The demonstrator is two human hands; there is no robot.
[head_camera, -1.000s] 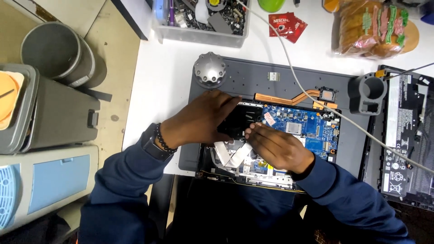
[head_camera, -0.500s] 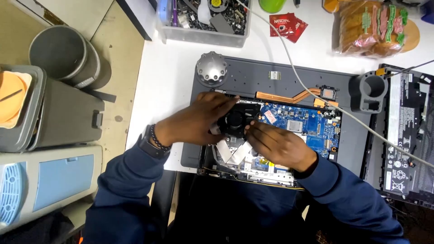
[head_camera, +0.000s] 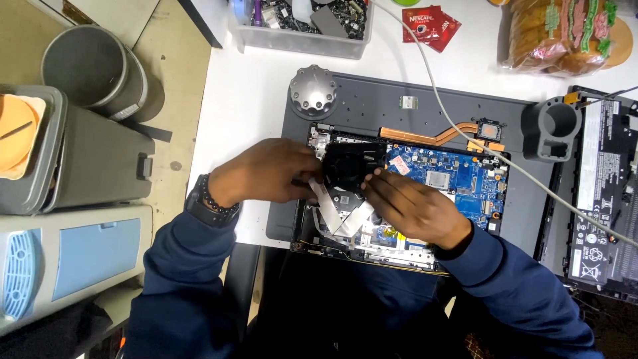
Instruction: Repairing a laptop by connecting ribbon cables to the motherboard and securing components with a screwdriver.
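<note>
The left hand (head_camera: 269, 171) is gripping the left edge of a black cooling fan (head_camera: 352, 166), its fingertips hidden behind the fan housing. The right hand (head_camera: 412, 209) is pinching the fan's right lower corner, fingers curled and knuckles up; whether the fan is lifted or seated is hard to make out. The fan is sitting at the upper left of the opened laptop base (head_camera: 405, 199). Just right of the fan, the blue motherboard (head_camera: 458, 179) is showing, and below it white ribbon cables (head_camera: 342, 216) are disappearing under both hands. Above the fan, a copper heat pipe (head_camera: 425, 137) is running rightward. Both dark blue sleeves are covering the laptop's near edge. A grey cable (head_camera: 465, 133) is crossing over the board right of the fan. Farther right, a removed battery (head_camera: 601, 193) is partly cut off by the frame. Up-left of the fan, a grey knobbed disc (head_camera: 313, 91) is resting on the dark mat (head_camera: 372, 100).
</note>
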